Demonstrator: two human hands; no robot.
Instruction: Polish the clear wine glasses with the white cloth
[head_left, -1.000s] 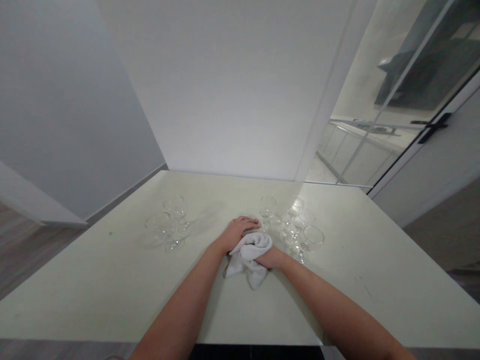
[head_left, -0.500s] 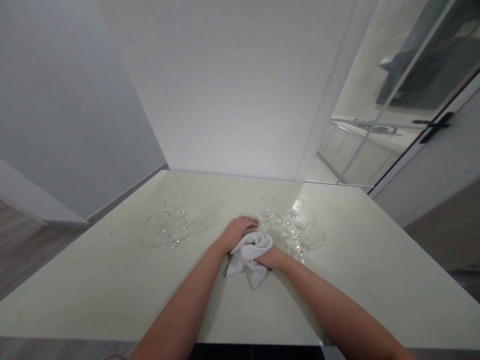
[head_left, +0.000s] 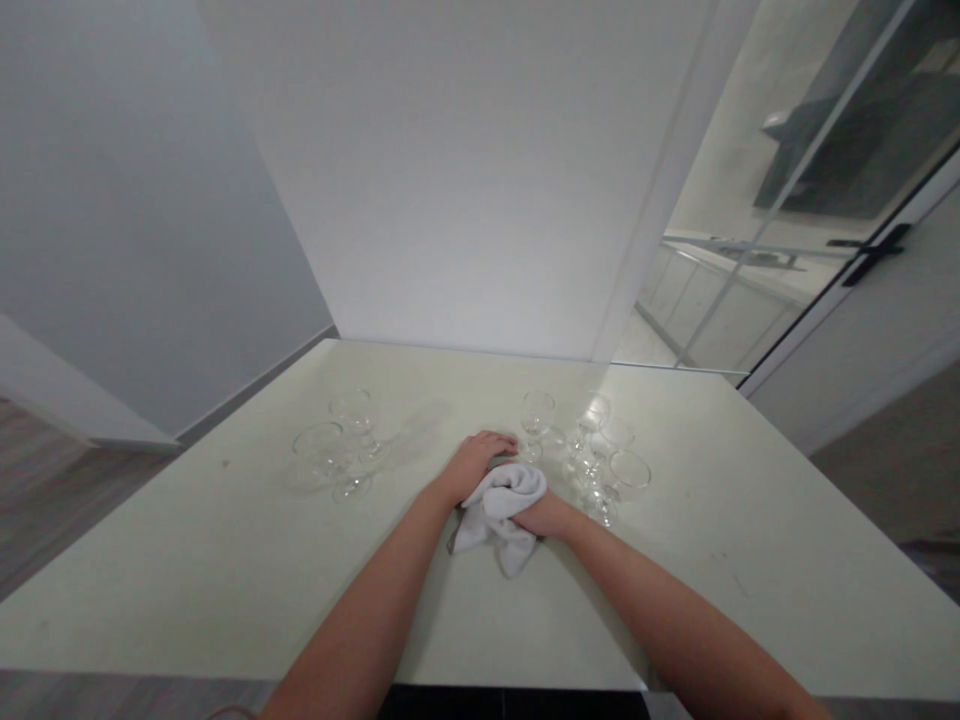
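Note:
A crumpled white cloth (head_left: 501,510) lies bunched between my two hands at the middle of the table. My right hand (head_left: 541,516) is closed in the cloth, its fingers hidden by the folds. Against the cloth's far left side, my left hand (head_left: 474,465) curls with its fingers together, pointing right. What lies under its palm is hidden. Just beyond the fingertips stands a clear stemmed glass (head_left: 538,415). Several more stemmed glasses (head_left: 630,470) stand close together to the right of my right hand.
Two stemmed glasses, a nearer one (head_left: 321,452) and a farther one (head_left: 352,408), stand on the table's left part. The pale table (head_left: 225,590) meets a white wall panel (head_left: 465,200) at its far edge. A glazed door (head_left: 847,250) with a black handle is at right.

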